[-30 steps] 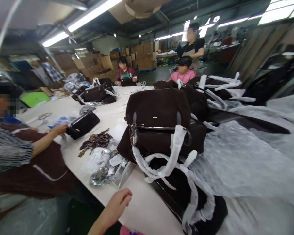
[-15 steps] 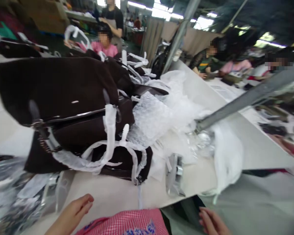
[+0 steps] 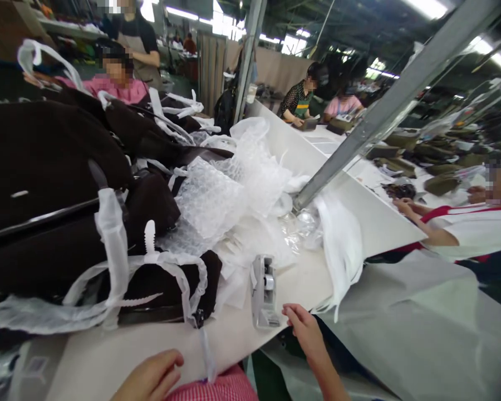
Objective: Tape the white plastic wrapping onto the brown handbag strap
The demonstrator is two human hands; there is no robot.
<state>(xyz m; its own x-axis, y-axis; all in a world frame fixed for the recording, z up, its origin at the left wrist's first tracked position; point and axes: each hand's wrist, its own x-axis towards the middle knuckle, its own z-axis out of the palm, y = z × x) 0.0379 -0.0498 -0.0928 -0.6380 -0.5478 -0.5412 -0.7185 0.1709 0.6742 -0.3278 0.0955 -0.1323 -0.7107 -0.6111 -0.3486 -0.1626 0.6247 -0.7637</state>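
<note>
At the near edge of the white worktop (image 3: 108,356) both of the person's hands are empty: the right hand (image 3: 307,334) lies with loosely extended fingers just beside the base of a small grey tape dispenser (image 3: 264,292), near it but, as far as the view shows, not gripping it, and the left hand (image 3: 150,379) rests relaxed and half curled at the worktop's front edge, holding nothing. Above the left hand a stack of dark brown handbags (image 3: 54,211) fills the left side of the worktop; the handles of the front bags are already wound in white foam wrap (image 3: 112,245), and a loose tail of that wrap hangs down over the edge between the 2 hands. To the right of the bags lies a heap of bubble wrap (image 3: 217,195) and thin clear plastic, with a white sheet (image 3: 342,245) drooping off the worktop's corner. Judging from this, the handle wrapping on the nearest bags looks done, while the bag bodies are bare and the bubble wrap lies unused, so no bag is in hand and the packing looks to be between pieces rather than finished. A slanted metal post (image 3: 384,111) rises from the heap. Beyond it other people sit at further worktops, 1 with an arm (image 3: 426,223) stretched over a worktop on the right.
</note>
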